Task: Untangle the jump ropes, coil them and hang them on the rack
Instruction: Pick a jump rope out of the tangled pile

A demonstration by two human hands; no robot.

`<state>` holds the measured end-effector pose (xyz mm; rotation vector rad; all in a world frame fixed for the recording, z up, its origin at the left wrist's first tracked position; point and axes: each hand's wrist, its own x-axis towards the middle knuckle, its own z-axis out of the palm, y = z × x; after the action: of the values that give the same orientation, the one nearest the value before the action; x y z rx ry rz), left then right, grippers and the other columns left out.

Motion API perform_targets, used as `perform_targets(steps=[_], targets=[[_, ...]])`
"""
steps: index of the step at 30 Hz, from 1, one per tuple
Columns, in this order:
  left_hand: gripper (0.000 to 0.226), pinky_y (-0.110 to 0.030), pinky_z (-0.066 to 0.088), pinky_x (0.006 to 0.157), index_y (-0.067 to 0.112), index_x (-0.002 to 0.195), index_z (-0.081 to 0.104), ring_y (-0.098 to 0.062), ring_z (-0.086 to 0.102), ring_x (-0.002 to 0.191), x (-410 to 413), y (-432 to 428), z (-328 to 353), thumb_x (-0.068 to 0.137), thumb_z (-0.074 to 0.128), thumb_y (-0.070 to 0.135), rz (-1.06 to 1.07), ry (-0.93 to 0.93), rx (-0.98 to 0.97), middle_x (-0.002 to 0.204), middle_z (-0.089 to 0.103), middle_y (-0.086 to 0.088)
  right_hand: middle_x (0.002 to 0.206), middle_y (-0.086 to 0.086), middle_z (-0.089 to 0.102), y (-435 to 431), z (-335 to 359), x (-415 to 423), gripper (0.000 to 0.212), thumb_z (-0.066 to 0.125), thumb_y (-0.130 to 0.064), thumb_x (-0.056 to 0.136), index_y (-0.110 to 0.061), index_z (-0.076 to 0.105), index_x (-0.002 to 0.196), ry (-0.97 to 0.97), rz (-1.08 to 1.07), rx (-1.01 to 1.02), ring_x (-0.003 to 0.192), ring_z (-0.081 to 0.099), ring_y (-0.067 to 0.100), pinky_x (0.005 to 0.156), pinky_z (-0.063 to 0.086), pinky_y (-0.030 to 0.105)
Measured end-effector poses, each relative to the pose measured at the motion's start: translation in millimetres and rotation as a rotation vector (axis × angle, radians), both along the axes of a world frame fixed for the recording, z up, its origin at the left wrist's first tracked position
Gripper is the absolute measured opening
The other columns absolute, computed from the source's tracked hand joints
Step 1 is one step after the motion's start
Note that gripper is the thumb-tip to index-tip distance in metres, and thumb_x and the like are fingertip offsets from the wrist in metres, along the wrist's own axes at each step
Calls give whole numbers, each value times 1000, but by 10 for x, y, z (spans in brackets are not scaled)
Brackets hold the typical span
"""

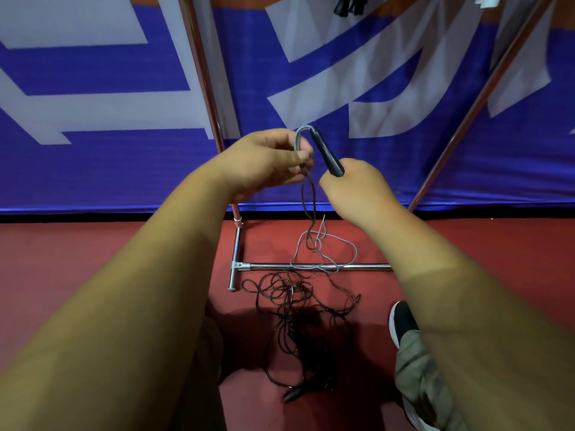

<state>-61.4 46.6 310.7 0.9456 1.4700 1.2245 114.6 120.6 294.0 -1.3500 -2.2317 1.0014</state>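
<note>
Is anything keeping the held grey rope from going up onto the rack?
Yes. Below the left hand pinching it and the right hand gripping its handle, the grey rope tangles with a dark cord and loops over the rack's base bar.

The right hand (357, 188) hides its fingers; the top edge crops hung black handles (350, 6).

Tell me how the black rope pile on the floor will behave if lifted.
Probably floppy: the black rope pile lies in loose loops. Likely rises as one clump; its strands cross repeatedly. Seems light: thin cord.
</note>
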Motion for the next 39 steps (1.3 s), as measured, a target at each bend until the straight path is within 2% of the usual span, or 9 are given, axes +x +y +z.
perform_targets(steps=[6, 9, 14, 21, 25, 29, 31, 35, 39], targets=[[16, -32, 62, 85, 7, 109, 74, -25, 74, 93, 37, -50, 83, 94, 73, 1, -36, 125, 55, 100, 73, -18, 81, 3, 62, 48, -6, 88, 17, 54, -29, 96, -16, 58, 85, -7, -6, 15, 66, 54, 19, 52, 33, 32], [9, -34, 62, 87, 5, 100, 72, -25, 73, 86, 59, -39, 93, 92, 75, 2, -40, 181, 91, 96, 69, -23, 80, 3, 61, 66, -34, 124, 19, 55, -31, 97, -18, 57, 83, -12, 0, 9, 68, 55, 22, 53, 34, 33], [14, -52, 60, 97, 3, 107, 72, -37, 77, 100, 113, 1, 106, 94, 75, 4, -9, 167, 63, 96, 65, -23, 90, 7, 72, 133, -91, 161, 23, 58, -33, 97, -14, 71, 94, -4, -18, -18, 86, 67, 31, 70, 51, 36], [30, -50, 59, 98, -3, 104, 72, -28, 77, 91, 125, 20, 100, 103, 67, 27, -115, 442, -16, 93, 78, -18, 88, 2, 66, 122, -71, 153, 24, 58, -38, 105, -16, 68, 100, 139, -82, 55, 78, 59, 22, 60, 41, 31], [19, -37, 62, 94, 9, 114, 78, -17, 75, 93, 51, -41, 92, 103, 66, 21, -243, 434, -100, 100, 79, -13, 86, 2, 67, 51, -37, 140, 25, 57, -39, 105, -18, 67, 101, 228, -114, 56, 79, 62, 21, 59, 43, 28], [30, -19, 57, 89, 19, 129, 75, -15, 74, 104, 8, -131, 167, 103, 64, 8, -360, 307, -161, 109, 79, -10, 87, 1, 69, -17, -27, 128, 22, 57, -38, 105, -19, 68, 102, 321, -137, 32, 71, 60, 14, 50, 39, 16], [37, -20, 57, 90, 20, 131, 73, -19, 75, 106, 3, -151, 189, 102, 63, 1, -383, 249, -161, 113, 77, -16, 81, -1, 66, -49, -36, 109, 20, 58, -38, 104, -22, 68, 98, 377, -135, -23, 66, 56, 13, 55, 43, 20], [30, -31, 61, 85, 14, 123, 77, -25, 76, 94, 37, -127, 190, 98, 68, -1, -302, 229, -96, 95, 77, -15, 62, -8, 56, -53, -32, 44, 13, 60, -45, 89, -36, 70, 88, 498, -154, -166, 62, 52, 22, 63, 49, 45], [15, -33, 63, 70, 4, 116, 69, -24, 78, 87, 127, -67, 227, 103, 66, 11, -132, 311, -3, 93, 73, -8, 63, -4, 49, 28, -14, 35, 17, 64, -34, 99, -21, 72, 92, 633, -196, -355, 53, 44, 16, 54, 44, 35]])
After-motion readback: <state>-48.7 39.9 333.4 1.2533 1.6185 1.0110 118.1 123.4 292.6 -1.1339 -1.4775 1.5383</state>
